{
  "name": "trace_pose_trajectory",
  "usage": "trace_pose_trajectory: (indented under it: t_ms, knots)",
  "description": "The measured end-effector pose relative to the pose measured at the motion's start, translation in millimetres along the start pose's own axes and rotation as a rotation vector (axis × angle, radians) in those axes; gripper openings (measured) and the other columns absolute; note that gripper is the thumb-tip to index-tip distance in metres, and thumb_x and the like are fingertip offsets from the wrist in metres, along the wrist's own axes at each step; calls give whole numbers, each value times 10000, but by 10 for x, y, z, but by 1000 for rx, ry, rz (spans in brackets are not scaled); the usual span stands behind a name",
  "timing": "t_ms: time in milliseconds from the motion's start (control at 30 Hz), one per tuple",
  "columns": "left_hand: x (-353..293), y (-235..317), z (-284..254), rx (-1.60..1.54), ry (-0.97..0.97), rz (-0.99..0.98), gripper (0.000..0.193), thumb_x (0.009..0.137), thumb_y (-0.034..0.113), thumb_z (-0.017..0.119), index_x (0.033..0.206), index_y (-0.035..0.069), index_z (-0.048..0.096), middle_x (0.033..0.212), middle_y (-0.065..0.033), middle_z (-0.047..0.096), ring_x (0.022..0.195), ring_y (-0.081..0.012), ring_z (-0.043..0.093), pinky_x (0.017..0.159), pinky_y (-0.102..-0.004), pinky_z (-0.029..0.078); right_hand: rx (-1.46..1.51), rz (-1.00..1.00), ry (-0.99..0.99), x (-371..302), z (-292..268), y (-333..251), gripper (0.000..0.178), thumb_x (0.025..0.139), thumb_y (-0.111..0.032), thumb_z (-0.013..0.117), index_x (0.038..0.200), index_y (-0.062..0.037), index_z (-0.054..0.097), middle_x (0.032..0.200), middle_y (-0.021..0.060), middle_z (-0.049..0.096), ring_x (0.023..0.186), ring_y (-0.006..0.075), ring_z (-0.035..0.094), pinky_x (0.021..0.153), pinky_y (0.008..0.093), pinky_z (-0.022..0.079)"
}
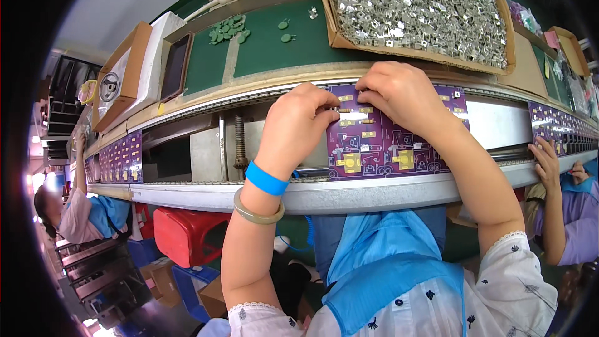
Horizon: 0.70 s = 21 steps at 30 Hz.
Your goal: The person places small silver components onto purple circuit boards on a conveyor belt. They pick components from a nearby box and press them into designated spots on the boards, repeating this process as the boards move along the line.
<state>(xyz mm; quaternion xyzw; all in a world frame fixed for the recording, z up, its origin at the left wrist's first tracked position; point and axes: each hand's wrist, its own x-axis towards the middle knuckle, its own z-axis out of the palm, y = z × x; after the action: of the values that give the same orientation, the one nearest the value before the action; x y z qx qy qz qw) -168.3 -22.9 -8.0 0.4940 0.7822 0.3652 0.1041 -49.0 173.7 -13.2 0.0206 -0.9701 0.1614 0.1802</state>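
Note:
A purple circuit board (378, 161) with yellow parts lies across the rails of the conveyor in front of me. My left hand (298, 118) is at the board's upper left edge. Its thumb and forefinger are pinched together over the board, and whatever they grip is too small to make out. Close by, my right hand (399, 95) bends over the upper middle of the board with its fingertips pressed together. Anything between them is hidden. A blue band and a bangle circle my left wrist.
Beyond the conveyor rail (293, 195), a cardboard box (412, 52) holds many small metal pieces. Green disc-shaped parts (229, 30) lie on the green bench at the far left. More purple boards (121, 159) sit left and right. Co-workers stand at both sides; a red stool (184, 234) is below.

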Motion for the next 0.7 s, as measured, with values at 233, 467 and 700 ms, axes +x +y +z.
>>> trace_pose_trajectory:
  t_ms: [233,467,700]
  knots:
    - [16,-4,-32,15,-22,1,202,783,38,782,984,24,760,874,-92,700,732,-189,641,669,-298,513,57,31,-20,-25,-49,-3,136,818,-196,737,885,-79,724,903,101,688,903,311,679,787,434,548]
    - [49,28,-51,69,-83,10,198,780,33,779,975,14,757,880,-98,687,735,-207,641,668,-309,513,70,40,-20,-43,-30,25,124,829,-182,724,899,-80,729,915,98,686,918,315,681,800,440,548]
    - [86,48,-90,30,-147,-46,250,772,14,779,1020,8,747,906,-101,684,755,-194,652,698,-303,528,99,72,-37,-5,-20,27,91,836,-171,707,866,-86,722,903,103,682,904,316,683,792,439,550]
